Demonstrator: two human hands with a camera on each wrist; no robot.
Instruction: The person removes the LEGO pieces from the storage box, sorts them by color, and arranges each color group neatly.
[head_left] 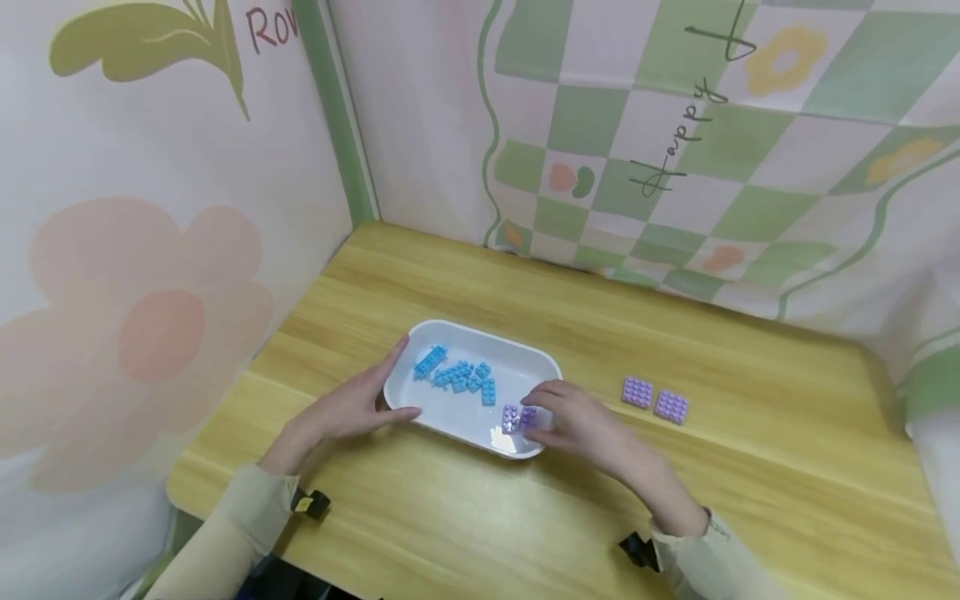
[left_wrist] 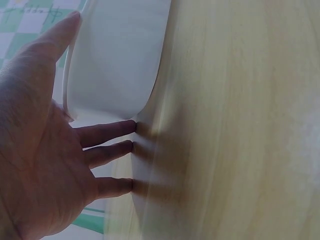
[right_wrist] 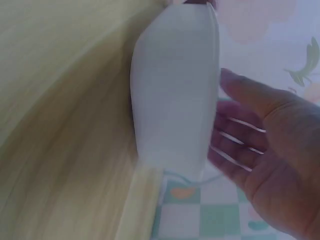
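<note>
A white tray (head_left: pixel 457 333) stands on the table, with several light blue bricks (head_left: pixel 459 375) in its left and middle part. Two small purple bricks (head_left: pixel 510 419) lie at its right end. My left hand (head_left: pixel 352 407) spreads round the tray's left end. Its thumb touches the front rim, and in the left wrist view the other fingers (left_wrist: pixel 112 132) reach straight beside the tray's corner. My right hand (head_left: pixel 581 421) reaches over the right rim, thumb and fingers apart around one purple brick. In the right wrist view the tray wall hides that brick.
Two larger purple bricks (head_left: pixel 637 392) lie side by side on the wooden table (head_left: pixel 480 517), right of the tray. A patterned green-and-white curtain (head_left: pixel 675 150) hangs behind the table, and a flowered cloth (head_left: pixel 150 250) borders its left side.
</note>
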